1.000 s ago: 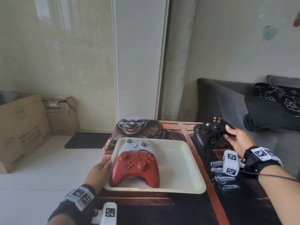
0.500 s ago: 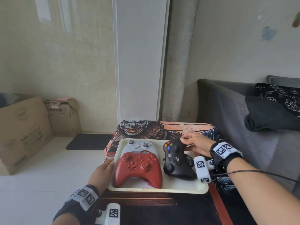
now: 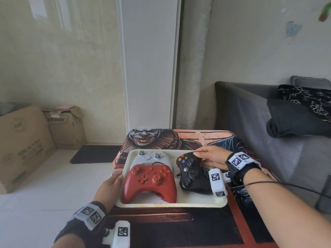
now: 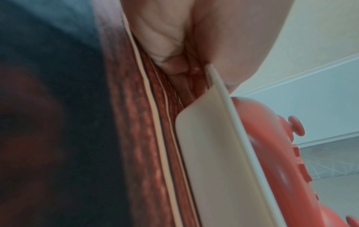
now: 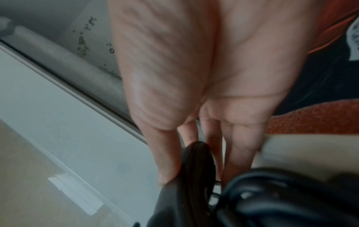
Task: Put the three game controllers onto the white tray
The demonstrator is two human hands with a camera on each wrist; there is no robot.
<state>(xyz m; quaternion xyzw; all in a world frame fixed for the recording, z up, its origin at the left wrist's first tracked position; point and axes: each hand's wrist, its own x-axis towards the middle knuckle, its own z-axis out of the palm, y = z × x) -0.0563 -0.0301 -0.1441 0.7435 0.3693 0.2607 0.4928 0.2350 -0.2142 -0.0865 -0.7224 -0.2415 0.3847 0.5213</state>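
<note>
The white tray (image 3: 172, 205) lies on the printed table cover. On its left half a red controller (image 3: 150, 182) leans over the near part of a light grey controller (image 3: 152, 157). To their right a black controller (image 3: 190, 173) rests on the tray, turned sideways. My right hand (image 3: 197, 155) pinches its far end between thumb (image 5: 165, 161) and fingers, with the black controller (image 5: 174, 207) and its coiled cable below. My left hand (image 3: 117, 178) grips the tray's left rim (image 4: 219, 122), thumb on top and fingers curled under, next to the red controller (image 4: 281, 153).
The table cover (image 3: 161, 138) shows a clown face and reaches past the tray at the back and front. A grey sofa (image 3: 259, 131) with dark cushions stands close on the right. Cardboard boxes (image 3: 26, 144) and a dark mat (image 3: 96, 153) lie on the floor to the left.
My right hand carried the black controller from the table's right side leftwards onto the tray, beside the red one. My left hand stayed on the tray's left rim.
</note>
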